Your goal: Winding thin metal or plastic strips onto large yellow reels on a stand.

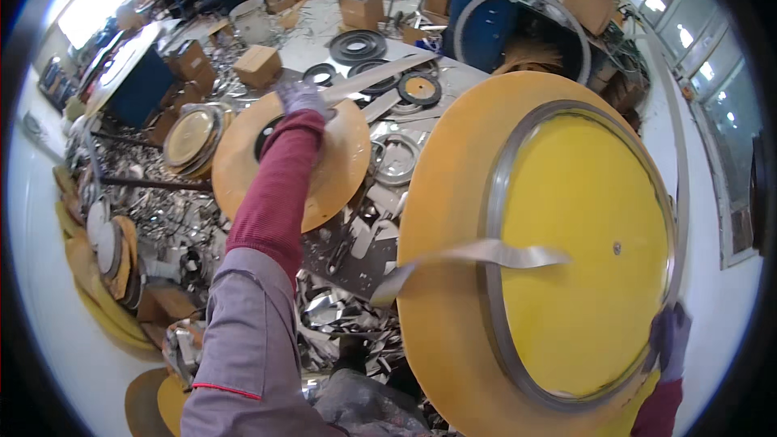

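Here I see the big yellow disc with its metal ring filling the right, my right hand closed on its lower rim. Farther off, my left hand grips a long metal strip above a smaller tan disc on the counter.

cardboard boxes behind; black rings on bench; metal scrap below; stacked discs left

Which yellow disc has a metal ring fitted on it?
The big disc by the right hand: a grey ring circles its face. The smaller disc under the left hand has none.
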Tool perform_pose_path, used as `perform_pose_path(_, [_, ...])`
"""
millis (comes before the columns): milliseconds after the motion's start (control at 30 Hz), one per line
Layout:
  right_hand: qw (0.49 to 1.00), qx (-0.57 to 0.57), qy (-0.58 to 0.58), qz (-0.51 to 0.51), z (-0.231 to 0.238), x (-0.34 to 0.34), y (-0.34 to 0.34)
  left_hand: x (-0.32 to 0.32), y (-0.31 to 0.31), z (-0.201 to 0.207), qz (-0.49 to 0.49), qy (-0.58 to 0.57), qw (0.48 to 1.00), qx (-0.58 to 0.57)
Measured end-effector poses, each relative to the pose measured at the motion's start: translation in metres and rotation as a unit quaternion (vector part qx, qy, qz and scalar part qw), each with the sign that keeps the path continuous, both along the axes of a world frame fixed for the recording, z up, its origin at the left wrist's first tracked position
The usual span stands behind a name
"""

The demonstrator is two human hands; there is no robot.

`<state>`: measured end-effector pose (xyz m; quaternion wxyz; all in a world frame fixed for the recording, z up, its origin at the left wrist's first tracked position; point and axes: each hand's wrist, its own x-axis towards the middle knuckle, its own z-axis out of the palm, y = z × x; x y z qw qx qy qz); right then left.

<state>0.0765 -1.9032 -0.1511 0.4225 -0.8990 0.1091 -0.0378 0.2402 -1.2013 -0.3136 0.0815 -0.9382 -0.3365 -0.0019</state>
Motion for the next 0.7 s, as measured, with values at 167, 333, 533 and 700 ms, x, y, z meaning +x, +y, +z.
perform_pose_path(167, [0.993, -0.05, 0.09, -0.05, 0.021, -0.07, 0.03, 0.022, 0.038, -0.041, -0.033, -0.01, 0.992, -0.121])
perform_pose_path(333, [0.984, -0.117, 0.131, 0.033, 0.033, -0.049, 0.075, 0.023, -0.071, -0.072, -0.305, 0.102, 0.942, 0.1])
perform_pose_path(533, [0.894, -0.364, 0.029, 0.259, 0.025, -0.002, 0.08, -0.037, -0.259, -0.037, -0.477, -0.01, 0.872, -0.108])
perform_pose_path(700, [0.736, -0.564, -0.16, 0.338, -0.03, 0.095, 0.044, -0.041, -0.279, -0.041, -0.478, 0.029, 0.867, -0.139])
